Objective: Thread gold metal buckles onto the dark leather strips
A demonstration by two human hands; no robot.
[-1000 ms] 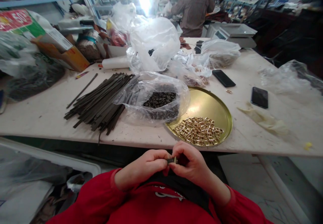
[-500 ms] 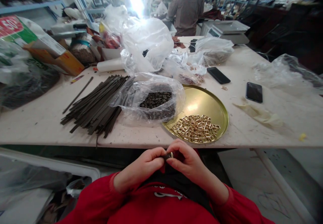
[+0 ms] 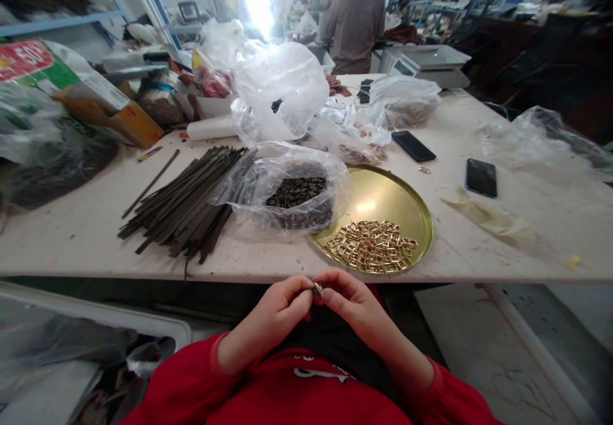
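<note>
In front of the gold tray [image 3: 383,186] and apart from it, the left hand [image 3: 287,304] and right hand [image 3: 352,300] have fingers clamped on one small metal piece [image 3: 318,289], probably to steady it; details are unclear. Gold frames [image 3: 373,246] lie heaped on the tray's near side, likely for short reach.

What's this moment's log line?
left hand: fingertips at small gold piece | right hand: same | gold tray: heaped metal frames
</note>
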